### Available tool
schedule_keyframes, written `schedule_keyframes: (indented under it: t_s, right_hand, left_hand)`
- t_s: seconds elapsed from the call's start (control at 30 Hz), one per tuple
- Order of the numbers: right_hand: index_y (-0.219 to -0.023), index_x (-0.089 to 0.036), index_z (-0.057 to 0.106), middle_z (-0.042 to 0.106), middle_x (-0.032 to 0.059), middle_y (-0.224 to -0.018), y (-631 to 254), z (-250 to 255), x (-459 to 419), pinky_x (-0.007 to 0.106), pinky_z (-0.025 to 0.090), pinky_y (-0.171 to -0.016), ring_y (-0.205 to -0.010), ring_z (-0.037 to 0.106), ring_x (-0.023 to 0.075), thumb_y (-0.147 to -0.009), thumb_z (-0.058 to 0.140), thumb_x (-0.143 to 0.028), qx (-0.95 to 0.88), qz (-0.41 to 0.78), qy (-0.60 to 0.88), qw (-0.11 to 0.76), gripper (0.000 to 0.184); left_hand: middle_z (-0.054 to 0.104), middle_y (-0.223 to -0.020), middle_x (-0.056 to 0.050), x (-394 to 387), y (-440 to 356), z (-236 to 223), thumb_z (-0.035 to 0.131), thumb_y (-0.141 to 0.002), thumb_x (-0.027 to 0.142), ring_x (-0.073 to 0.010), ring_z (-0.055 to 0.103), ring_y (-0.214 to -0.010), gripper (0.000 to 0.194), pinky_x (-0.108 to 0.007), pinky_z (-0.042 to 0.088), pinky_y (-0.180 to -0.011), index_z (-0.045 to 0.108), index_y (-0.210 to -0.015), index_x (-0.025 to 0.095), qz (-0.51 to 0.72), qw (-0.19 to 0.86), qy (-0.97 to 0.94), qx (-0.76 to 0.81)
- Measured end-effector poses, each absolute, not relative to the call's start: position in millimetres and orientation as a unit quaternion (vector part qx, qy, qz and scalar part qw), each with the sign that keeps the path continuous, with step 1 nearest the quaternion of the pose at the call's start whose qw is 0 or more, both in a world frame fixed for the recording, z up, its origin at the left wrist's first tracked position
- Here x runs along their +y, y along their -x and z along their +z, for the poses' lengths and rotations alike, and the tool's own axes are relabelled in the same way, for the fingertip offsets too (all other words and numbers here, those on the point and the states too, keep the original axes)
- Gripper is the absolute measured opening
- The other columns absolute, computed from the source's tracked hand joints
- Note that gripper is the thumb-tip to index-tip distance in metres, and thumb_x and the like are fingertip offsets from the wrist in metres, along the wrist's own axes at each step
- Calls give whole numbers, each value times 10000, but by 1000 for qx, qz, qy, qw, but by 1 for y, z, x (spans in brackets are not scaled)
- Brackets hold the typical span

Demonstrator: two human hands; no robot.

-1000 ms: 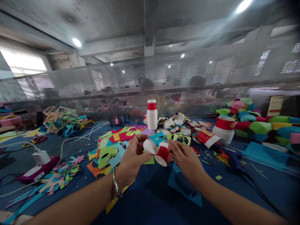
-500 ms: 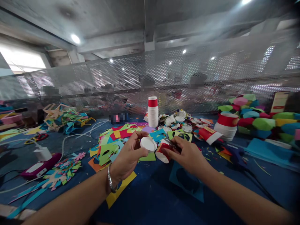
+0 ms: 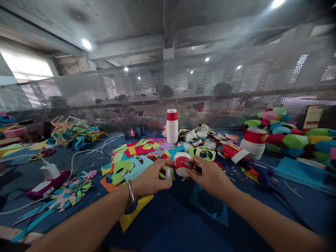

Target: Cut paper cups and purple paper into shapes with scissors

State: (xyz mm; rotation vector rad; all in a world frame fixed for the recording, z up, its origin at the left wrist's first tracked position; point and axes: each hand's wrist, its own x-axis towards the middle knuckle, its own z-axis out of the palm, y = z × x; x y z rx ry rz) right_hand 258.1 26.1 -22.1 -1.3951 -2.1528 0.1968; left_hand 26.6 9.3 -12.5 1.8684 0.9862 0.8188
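Observation:
My left hand (image 3: 153, 176) is closed, with a small white round cup bottom (image 3: 169, 175) tucked edge-on in its fingers. Its index fingertip touches the left side of a short red-and-white paper cup piece (image 3: 181, 164). From the right, my right hand (image 3: 210, 173) is closed around small metal scissors (image 3: 191, 165). The scissor tips lie at the right side of the cup piece, and the right thumb is close to its lower edge. How far the blades reach into the cup piece is hard to see.
A stack of paper cups (image 3: 172, 131) stands behind the hands; another cup stack (image 3: 254, 140) is at right. Cut white rounds (image 3: 199, 134) and coloured paper scraps (image 3: 139, 150) are heaped ahead. A purple power strip (image 3: 47, 185) with cables lies left, a blue glue gun (image 3: 265, 175) right.
The cup piece has been raised and turned more upright between both hands. My left hand has moved in to touch it, and the white cup bottom has turned edge-on and lower.

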Motion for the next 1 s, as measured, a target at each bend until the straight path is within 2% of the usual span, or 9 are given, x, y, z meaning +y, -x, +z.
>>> schedule_keyframes:
  t_s: [0.17,0.37,0.63,0.87,1.0]
  right_hand:
    - [-888,-219,529,647,26,-738,-261,-24,29,271,364,-577,-679,617,202,-892,525,-349,-799,28,529,286,130]
    - [-902,-221,542,686,40,-789,-260,-23,30,266,328,-558,-684,632,209,-898,525,-431,-795,10,542,272,211]
    - [-931,-214,556,697,22,-761,-264,-24,39,261,255,-534,-664,644,209,-892,529,-378,-790,-76,559,241,171]
    - [-951,-205,579,705,39,-743,-267,-21,44,267,244,-531,-667,657,227,-874,539,-350,-785,-111,562,237,169]
    - [-936,-210,587,717,45,-782,-276,-12,46,270,289,-551,-702,662,231,-874,528,-347,-768,-117,572,263,162]
  left_hand:
    - [496,-1290,-101,7,-34,-14,635,-619,148,-196,584,-909,542,-337,503,-778,579,-1157,180,282,376,-794,385]
    - [541,-1269,-130,10,-42,-22,633,-651,185,-242,605,-976,591,-388,509,-859,566,-1238,160,275,308,-812,412]
    - [534,-1303,-115,9,-42,-21,651,-653,190,-275,548,-1161,611,-412,443,-1001,567,-1259,182,293,294,-811,412]
    - [572,-1245,-105,9,-43,-19,657,-663,190,-257,592,-1057,619,-403,472,-930,559,-1275,192,292,319,-802,411]
    - [615,-1101,-71,8,-41,-18,645,-702,190,-215,606,-917,607,-360,495,-803,524,-1296,211,320,394,-768,390]
